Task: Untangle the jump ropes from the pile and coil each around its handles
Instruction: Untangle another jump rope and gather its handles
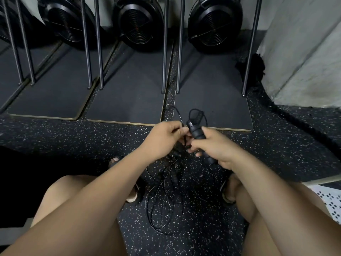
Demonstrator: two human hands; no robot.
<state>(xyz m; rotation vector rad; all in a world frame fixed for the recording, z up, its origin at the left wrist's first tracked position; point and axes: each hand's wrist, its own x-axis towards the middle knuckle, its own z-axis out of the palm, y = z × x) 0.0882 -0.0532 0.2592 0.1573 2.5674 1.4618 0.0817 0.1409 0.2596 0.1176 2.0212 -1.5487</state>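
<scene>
We hold the work out in front of the knees. Our right hand (217, 146) is clenched round a black ribbed foam jump-rope handle (196, 133), whose upper end pokes out at eleven o'clock of the fist and whose lower end shows at five o'clock; whether a second handle lies alongside it we cannot tell. Our left hand (162, 137) pinches the thin black cord (178, 113) just at nine o'clock of the handle, and a slack loop rises toward twelve o'clock. The tangled pile of black ropes and handles (169, 180) lies on the speckled rubber floor (203, 228) at six o'clock, between the feet. We judge the step to be winding, so we want the right grip firm and the left fingers feeding cord under light tension, each turn snug beside the last. We watch the trailing length. If it snags the pile, we free it by lifting rather than yanking.
</scene>
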